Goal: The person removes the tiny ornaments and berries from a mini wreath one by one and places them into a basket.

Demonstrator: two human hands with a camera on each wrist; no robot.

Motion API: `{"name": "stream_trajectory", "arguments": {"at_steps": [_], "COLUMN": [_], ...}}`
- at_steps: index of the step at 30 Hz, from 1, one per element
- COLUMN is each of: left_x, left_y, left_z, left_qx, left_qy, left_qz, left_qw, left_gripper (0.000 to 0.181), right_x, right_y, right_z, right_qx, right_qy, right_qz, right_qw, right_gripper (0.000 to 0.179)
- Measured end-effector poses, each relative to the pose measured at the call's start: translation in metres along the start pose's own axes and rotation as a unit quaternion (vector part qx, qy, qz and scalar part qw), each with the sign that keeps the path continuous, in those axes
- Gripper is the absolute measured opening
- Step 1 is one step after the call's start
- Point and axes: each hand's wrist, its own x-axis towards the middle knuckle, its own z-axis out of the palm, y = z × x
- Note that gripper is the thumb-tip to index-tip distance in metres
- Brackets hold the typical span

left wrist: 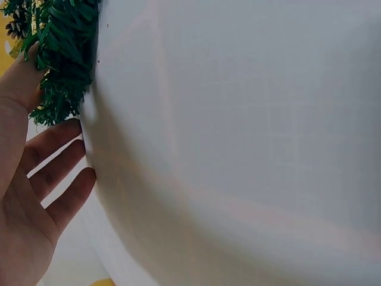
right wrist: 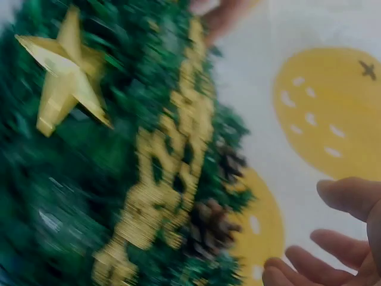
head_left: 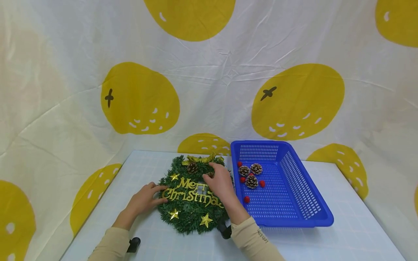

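A green Christmas wreath [head_left: 186, 212] lies on the table, bearing gold "Merry Christmas" lettering [head_left: 192, 195], gold stars [head_left: 206, 220], pine cones [head_left: 192, 167] and a gold ribbon bow [head_left: 199, 159] at its top. My left hand [head_left: 143, 199] touches the wreath's left edge with thumb and forefinger spread; in the left wrist view its other fingers [left wrist: 59, 170] stretch out at the tabletop. Over the upper right of the wreath hovers my right hand [head_left: 220, 181], thumb apart from the fingers [right wrist: 321, 268] and nothing between them. The right wrist view is blurred.
A blue plastic basket [head_left: 313, 192] stands right of the wreath, close to my right forearm. Inside lie pine cones [head_left: 251, 181] and several red balls [head_left: 246, 199]. A cloth with yellow fruit shapes [head_left: 140, 98] hangs behind the pale table [head_left: 176, 246].
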Motion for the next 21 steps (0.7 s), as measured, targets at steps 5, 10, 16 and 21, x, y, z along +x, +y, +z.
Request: {"name": "stream_trajectory", "arguments": {"at_steps": [5,10,16,21], "left_x": [-0.002,-0.001,-0.001,-0.001], "left_y": [0.0,0.0,0.0,0.003], "left_z": [-0.001,0.0,0.002,0.0], "left_qx": [-0.002,-0.003,-0.002,-0.006], "left_qy": [0.0,0.001,0.002,0.004], "left_qz": [0.001,0.002,0.001,0.003], "left_qw": [1.0,1.0,1.0,1.0], "left_gripper": [0.056,0.057,0.058,0.058], "right_x": [-0.012,-0.019,-0.022,-0.018], "right_y": [0.006,0.01,0.025,0.04], "right_z": [0.022,0.039,0.054,0.06], "right_qx": [0.025,0.01,0.0,-0.015], "right_qy": [0.015,0.058,0.09,0.091], "right_qz": [0.018,0.011,0.006,0.004], "right_qw": [0.9994,0.9982,0.9959,0.9957], "right_gripper": [0.052,0.055,0.054,0.053]}}
